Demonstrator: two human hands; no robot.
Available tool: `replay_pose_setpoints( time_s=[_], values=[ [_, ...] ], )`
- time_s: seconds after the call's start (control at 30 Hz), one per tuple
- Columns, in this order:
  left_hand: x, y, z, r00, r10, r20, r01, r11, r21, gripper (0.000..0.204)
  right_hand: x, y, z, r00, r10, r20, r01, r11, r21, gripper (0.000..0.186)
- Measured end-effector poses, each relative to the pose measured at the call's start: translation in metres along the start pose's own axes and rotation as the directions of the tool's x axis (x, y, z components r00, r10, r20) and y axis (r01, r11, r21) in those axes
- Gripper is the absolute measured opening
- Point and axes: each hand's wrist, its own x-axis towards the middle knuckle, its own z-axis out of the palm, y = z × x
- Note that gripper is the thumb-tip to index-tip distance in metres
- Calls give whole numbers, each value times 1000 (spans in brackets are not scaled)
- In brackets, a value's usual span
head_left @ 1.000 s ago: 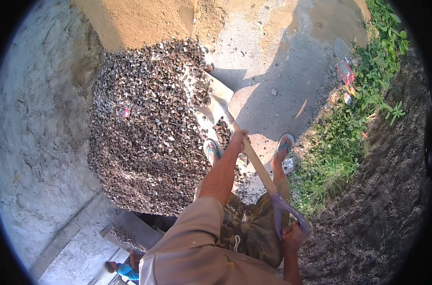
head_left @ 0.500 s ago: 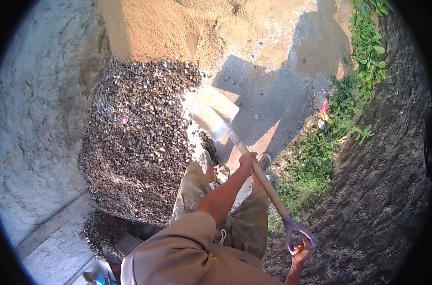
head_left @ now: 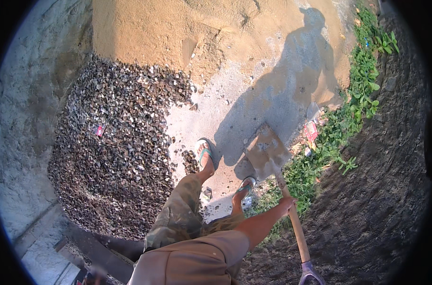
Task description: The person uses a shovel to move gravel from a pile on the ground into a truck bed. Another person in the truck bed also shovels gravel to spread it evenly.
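From my end I read this as the carry-back part of a shovelling stroke: the shovel (head_left: 297, 230) is held out to the right, its blade (head_left: 268, 151) away from the gravel heap (head_left: 121, 137) and over the concrete ground (head_left: 235, 95), between the right sandal (head_left: 244, 186) and the weeds (head_left: 339, 126). I see only a sandy film on the metal, no mound of stones. I have the left hand (head_left: 287, 205) wrapped firmly around the wooden shaft below the blade. The right hand is out of view; the purple end grip (head_left: 309, 268) runs off the lower edge, so I cannot tell whether it is held there.

If more gravel is to be lifted, I judge the next move calls for swinging the blade leftward, keeping it clear of both feet, and driving it low into the heap's loose edge. Whether the blade touches the ground or hangs just above it I can't be sure, looking from overhead.

Against the frame half a second back, the blade has left the heap's edge and come across to the weed side. The right hand, which showed on the end grip then, has dropped out of sight, and the person's shadow now shows up to the head.
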Motion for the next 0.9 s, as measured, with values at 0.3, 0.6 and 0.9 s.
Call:
replay_pose_setpoints(
  time_s=[0.3,0.6,0.9],
  values=[
    [-21,100,27,940,162,-299,-194,978,-79,17,-59,-130,58,960,-274,56,280,946,-165,34],
    [-53,328,-125,815,480,-326,-566,782,-263,12,-193,-182,250,823,-292,486,219,954,202,14],
    [-225,397,-228,751,660,13,-517,601,-609,12,-316,-144,216,319,-591,741,748,637,186,20]
  ],
)
